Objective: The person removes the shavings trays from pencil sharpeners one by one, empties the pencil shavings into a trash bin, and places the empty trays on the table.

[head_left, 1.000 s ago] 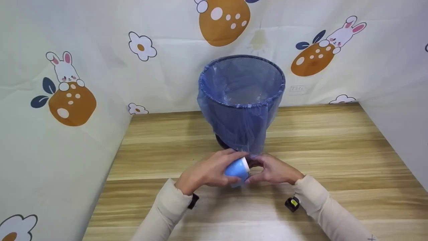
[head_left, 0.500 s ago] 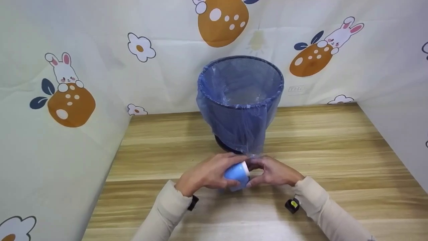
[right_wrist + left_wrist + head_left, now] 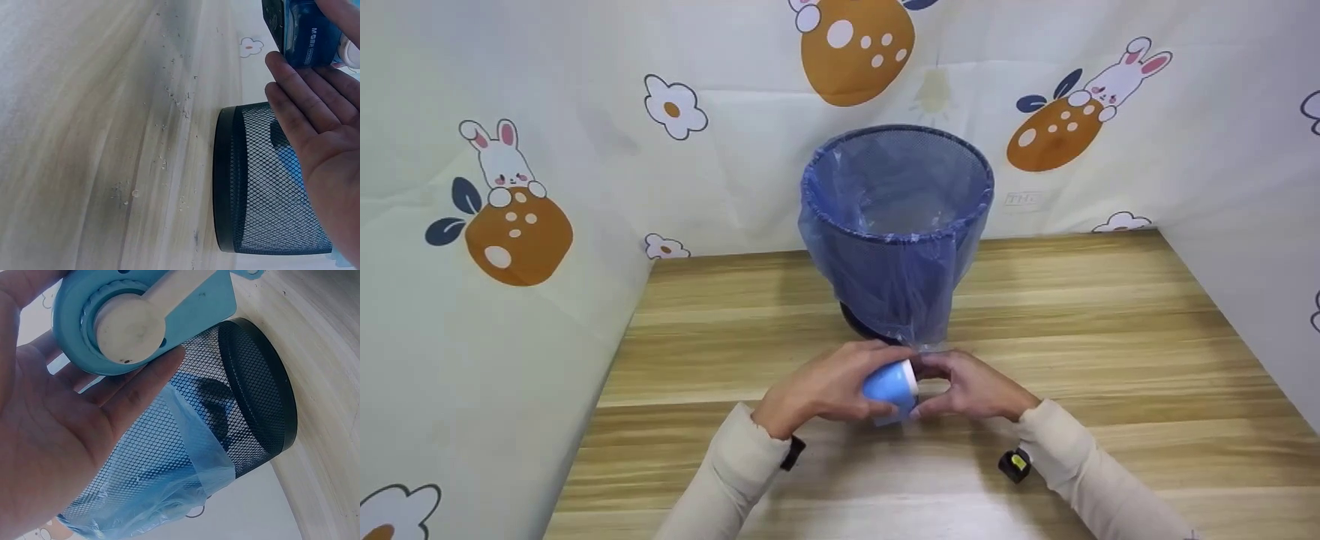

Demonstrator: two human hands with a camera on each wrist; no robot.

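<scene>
Both hands are around a blue crank pencil sharpener (image 3: 887, 384), above the wooden table and just in front of the bin. The left hand (image 3: 825, 382) grips its left side, thumb below and fingers over the top. From the right, the right hand (image 3: 979, 382) holds the other end between thumb and fingers. In the left wrist view the sharpener's cream crank (image 3: 132, 329) lies across its round blue face. Dark blue casing with white lettering and a black end show in the right wrist view. The right fingers partly hide that end in the head view.
A black mesh bin (image 3: 281, 191) stands behind the hands against the back wall. Over its rim a translucent blue bag (image 3: 930, 277) is draped. Small crumbs (image 3: 174, 101) dot the wooden tabletop (image 3: 720, 322). Printed cloth walls (image 3: 750, 165) enclose the back and sides.
Both hands stay nearly in place with the pencil sharpener between them, a little lower in the view than one second ago. The bin shifts slightly left as the view moves.
</scene>
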